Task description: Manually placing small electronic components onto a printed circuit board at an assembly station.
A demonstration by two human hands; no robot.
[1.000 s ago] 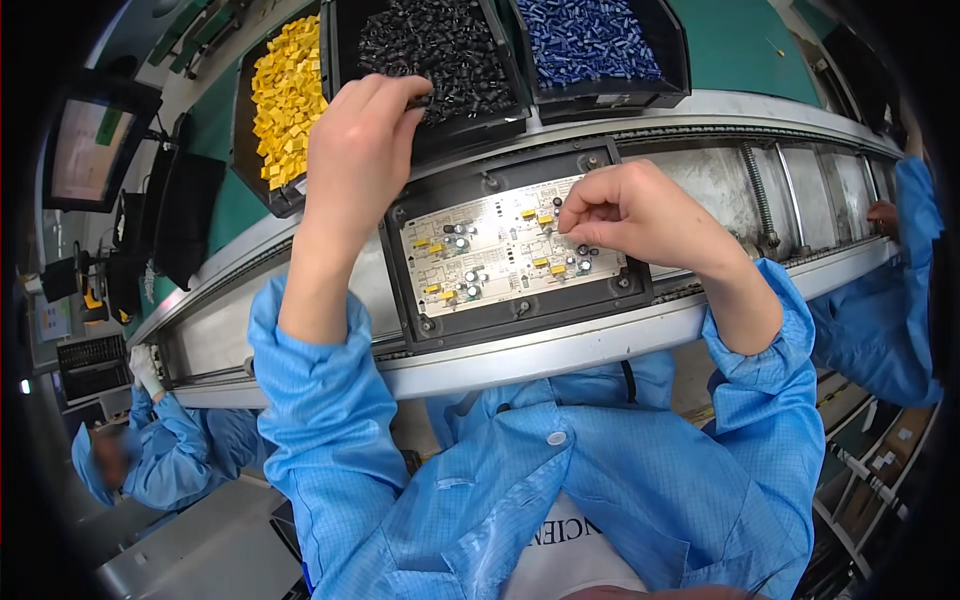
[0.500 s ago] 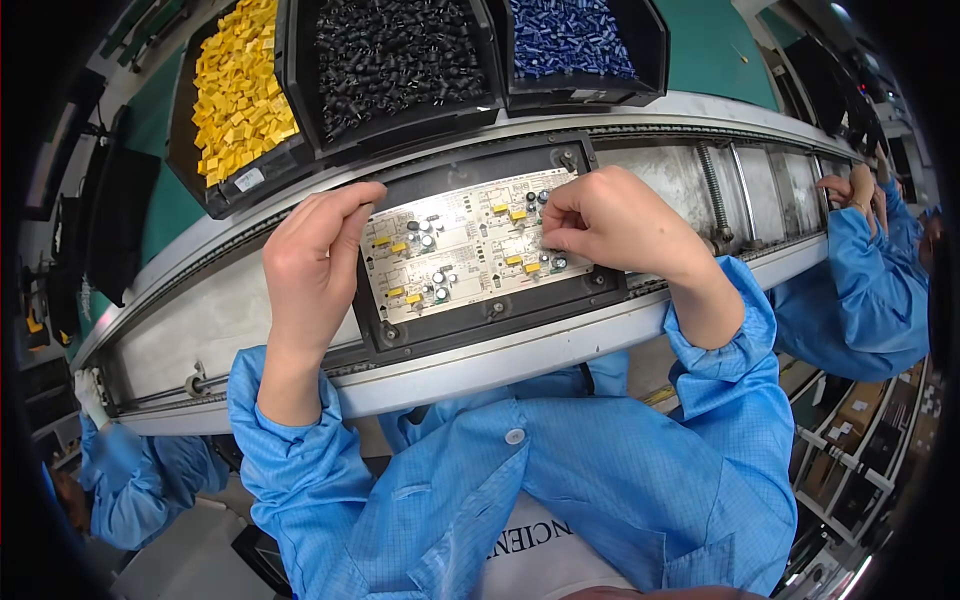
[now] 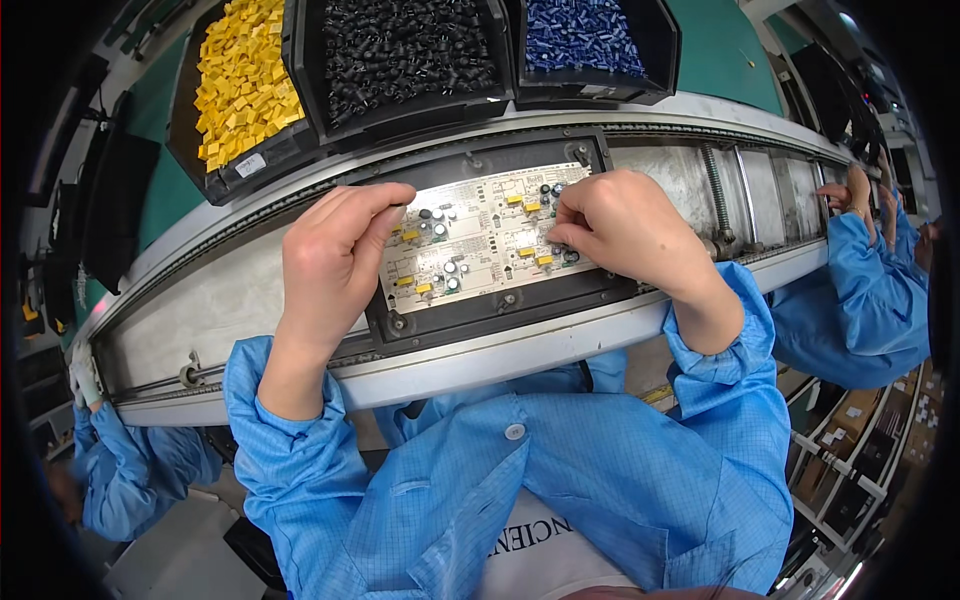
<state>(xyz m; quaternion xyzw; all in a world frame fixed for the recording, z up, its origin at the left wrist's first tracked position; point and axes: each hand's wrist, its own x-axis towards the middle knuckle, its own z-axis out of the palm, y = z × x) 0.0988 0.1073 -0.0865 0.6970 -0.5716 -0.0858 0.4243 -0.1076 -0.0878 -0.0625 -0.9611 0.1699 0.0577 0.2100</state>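
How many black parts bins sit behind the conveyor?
3: the black bin of yellow parts at left, the black bin of black parts in the middle, the black bin of blue parts at right.

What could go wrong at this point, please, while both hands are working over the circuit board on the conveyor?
The right hand presses its fingertips among small parts already standing on the circuit board; a slip might tilt or knock one loose. The left hand pinches something small at the board's left edge, too small to make out, which could drop into the black carrier frame or onto the conveyor rail. The left hand also hides part of the board, so a mis-seated part there could go unnoticed.
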